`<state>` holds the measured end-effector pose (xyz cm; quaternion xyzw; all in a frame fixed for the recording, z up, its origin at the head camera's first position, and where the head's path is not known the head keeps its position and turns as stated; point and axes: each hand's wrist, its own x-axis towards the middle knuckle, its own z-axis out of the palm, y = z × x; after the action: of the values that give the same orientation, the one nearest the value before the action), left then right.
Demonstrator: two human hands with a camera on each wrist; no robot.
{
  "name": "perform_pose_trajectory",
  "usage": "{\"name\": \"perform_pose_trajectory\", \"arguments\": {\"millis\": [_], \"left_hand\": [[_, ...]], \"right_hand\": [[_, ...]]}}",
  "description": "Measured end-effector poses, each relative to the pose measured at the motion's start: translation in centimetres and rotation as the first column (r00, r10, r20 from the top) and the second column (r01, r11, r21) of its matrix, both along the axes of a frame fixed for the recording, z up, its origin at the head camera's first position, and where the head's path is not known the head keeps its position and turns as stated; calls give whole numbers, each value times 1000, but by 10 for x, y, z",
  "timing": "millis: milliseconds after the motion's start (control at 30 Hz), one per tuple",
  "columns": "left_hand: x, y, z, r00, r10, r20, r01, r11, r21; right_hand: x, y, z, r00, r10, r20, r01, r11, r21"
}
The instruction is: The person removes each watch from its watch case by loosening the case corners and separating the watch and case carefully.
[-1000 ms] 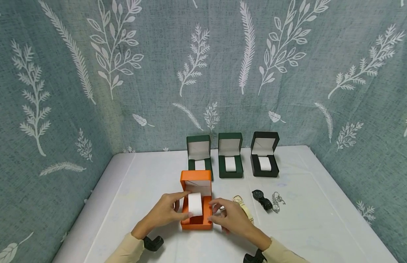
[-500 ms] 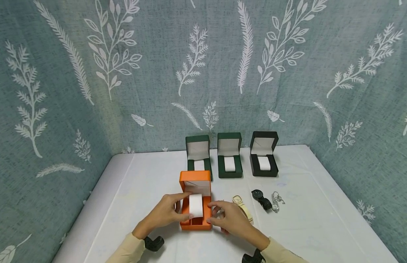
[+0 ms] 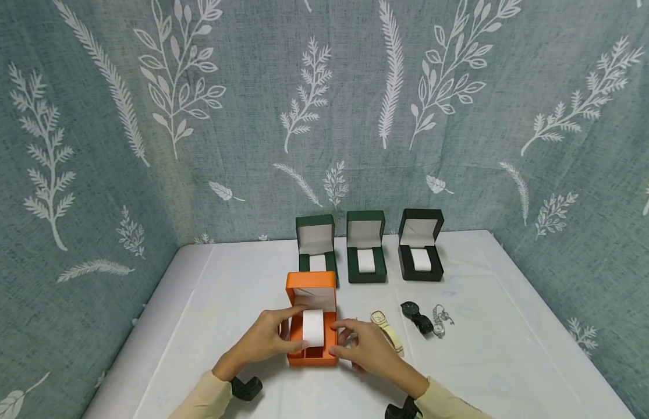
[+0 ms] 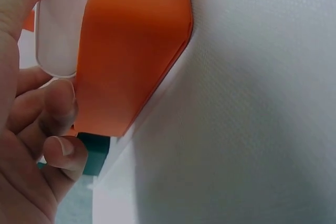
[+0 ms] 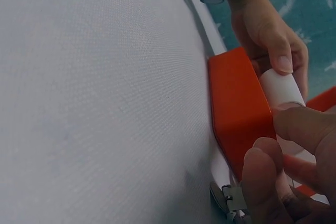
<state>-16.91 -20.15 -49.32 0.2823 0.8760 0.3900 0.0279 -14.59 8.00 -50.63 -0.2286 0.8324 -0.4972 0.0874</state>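
An orange watch box (image 3: 312,362) stands with its lid raised, nearest the person. Its white watch cushion (image 3: 314,329) sits partly raised in the box, above the front compartment. My left hand (image 3: 263,334) pinches that cushion between thumb and fingers from the left. The cushion's pale end (image 4: 60,35) shows between the digits in the left wrist view. My right hand (image 3: 371,346) has its thumb and forefinger at the box's right rim, with bent, relaxed fingers. Beside those fingers, a silver watch (image 5: 228,198) is partly hidden in the right wrist view.
Behind stand two dark green watch boxes (image 3: 367,274) and a black one (image 3: 421,272), lids up, each with a white cushion. To the right lie a gold watch (image 3: 387,331), a black watch (image 3: 417,318) and a silver chain-strap watch (image 3: 440,321). A patterned cloth surrounds the white table (image 3: 492,349).
The white cushion has shifted slightly right and down in the box, held by the left hand. The right hand stays at the box's right rim.
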Motion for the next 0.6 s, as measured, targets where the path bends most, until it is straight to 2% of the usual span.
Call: {"name": "perform_pose_trajectory", "arguments": {"millis": [100,300,600], "left_hand": [[0,0,-1,1000,4,-19,-4,1000,-1],[-1,2,-4,1000,2,-9,-2,1000,-16],[-4,-3,-1,993,-9,-114,3,999,-52]], "right_hand": [[1,0,0,1000,0,6,0,1000,-4],[2,1,-1,1000,-2,20,2,1000,-4],[2,0,2,1000,-10,25,9,1000,12]]}}
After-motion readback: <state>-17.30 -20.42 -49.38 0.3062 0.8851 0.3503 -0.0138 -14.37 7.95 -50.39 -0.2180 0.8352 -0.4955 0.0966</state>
